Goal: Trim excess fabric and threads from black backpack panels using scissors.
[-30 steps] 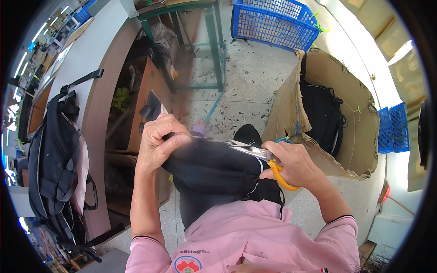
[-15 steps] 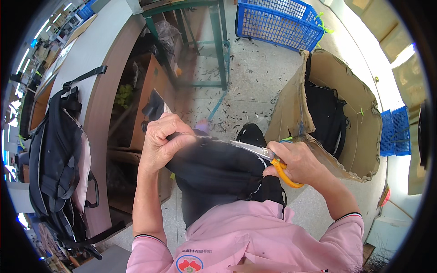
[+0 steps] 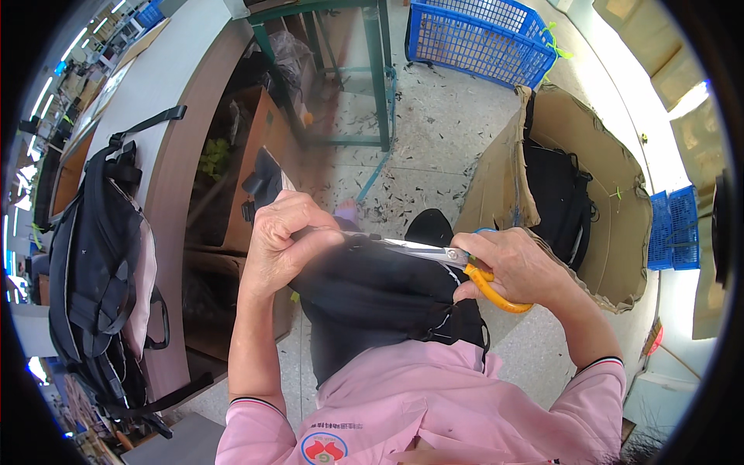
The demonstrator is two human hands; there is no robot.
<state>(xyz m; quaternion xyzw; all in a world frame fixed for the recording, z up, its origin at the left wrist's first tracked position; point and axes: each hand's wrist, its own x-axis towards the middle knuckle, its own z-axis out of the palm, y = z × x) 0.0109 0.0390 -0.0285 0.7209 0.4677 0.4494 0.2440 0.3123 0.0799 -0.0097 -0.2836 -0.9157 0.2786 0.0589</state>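
Observation:
Pinched between the thumb and fingers of my left hand (image 3: 291, 239) is the edge of a black fabric bag (image 3: 364, 283), which lies across my lap. A grey-black flap with a pale edge sticks out beyond that hand. My right hand (image 3: 515, 267) grips scissors (image 3: 496, 293) with yellow-orange handles. Their metal blades point left along the bag's upper edge, the tips close to my left fingers. White trim shows on the bag's right side, below the blades. Whether the blades have fabric between them I cannot tell.
At left, a black backpack (image 3: 101, 287) lies on a pale bench (image 3: 167, 155). A green metal frame (image 3: 380, 93) stands ahead, near a blue plastic basket (image 3: 480, 43). The cardboard box (image 3: 620, 232) at right holds a black bag (image 3: 552, 201). Dark scraps litter the floor.
The scissors have moved slightly left along the bag's edge, and their tips are closer to my left hand. Their lower handle has swung outward to the right. My left hand keeps its pinch.

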